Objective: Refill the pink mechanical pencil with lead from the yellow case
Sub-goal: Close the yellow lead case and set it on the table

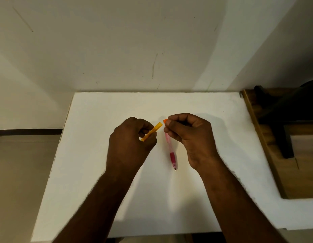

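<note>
Near the middle of the frame, two bare hands are working close together above a white surface (pixel 99 172). The left hand (pixel 129 142) is curling its fingers and thumb around a yellow case (pixel 153 131), pinching it near its lower end; the case is tilting up and to the right, with its upper end pointing toward the other hand and stopping just beside it. That upper end is looking open, though the picture is too small to tell for sure.

The right hand (pixel 189 137) is closing into a loose fist, its fingertips pressing together on a small orange cap (pixel 165 121) that is peeking out at the hand's upper left. The same hand is also gripping the top of the pink pencil (pixel 171 151), whose upper end is hiding behind the fingers. The pencil is hanging down and slightly to the right from the hand, with its darker pink grip low on the barrel and its metal tip at the bottom, close to the surface; whether the tip is touching cannot be told.

Both forearms are reaching in from the bottom edge of the frame. A pale wall (pixel 117 41) is filling the upper half, and a wooden piece of furniture (pixel 282 165) is standing at the right edge, just beside the surface.
</note>
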{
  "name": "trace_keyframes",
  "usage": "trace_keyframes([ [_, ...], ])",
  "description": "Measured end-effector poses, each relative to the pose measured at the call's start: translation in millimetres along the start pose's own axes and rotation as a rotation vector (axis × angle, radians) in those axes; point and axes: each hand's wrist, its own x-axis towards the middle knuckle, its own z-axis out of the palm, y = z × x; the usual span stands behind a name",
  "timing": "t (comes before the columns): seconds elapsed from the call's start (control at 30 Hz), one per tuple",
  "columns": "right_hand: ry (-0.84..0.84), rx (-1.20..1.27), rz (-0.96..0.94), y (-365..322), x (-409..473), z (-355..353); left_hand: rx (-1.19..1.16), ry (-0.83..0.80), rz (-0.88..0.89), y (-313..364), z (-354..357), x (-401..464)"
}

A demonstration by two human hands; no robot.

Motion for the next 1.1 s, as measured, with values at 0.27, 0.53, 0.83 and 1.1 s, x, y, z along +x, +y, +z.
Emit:
trace_keyframes([
  [0.27, -0.010, -0.305, -0.166, 2, 0, 2, 0.020, -0.019, 0.013, 2, -3, -1],
  [0.53, -0.059, -0.439, -0.196, 2, 0, 0, 0.090, -0.040, 0.054, 2, -4, -1],
  [0.83, -0.106, -0.572, -0.208, 9, 0, 2, 0.057, -0.101, -0.244, 0, 5, -2],
  [1.1, 0.005, -1.073, -0.136, 21, 0, 3, 0.139, -0.172, -0.458, -12, 11, -1],
])
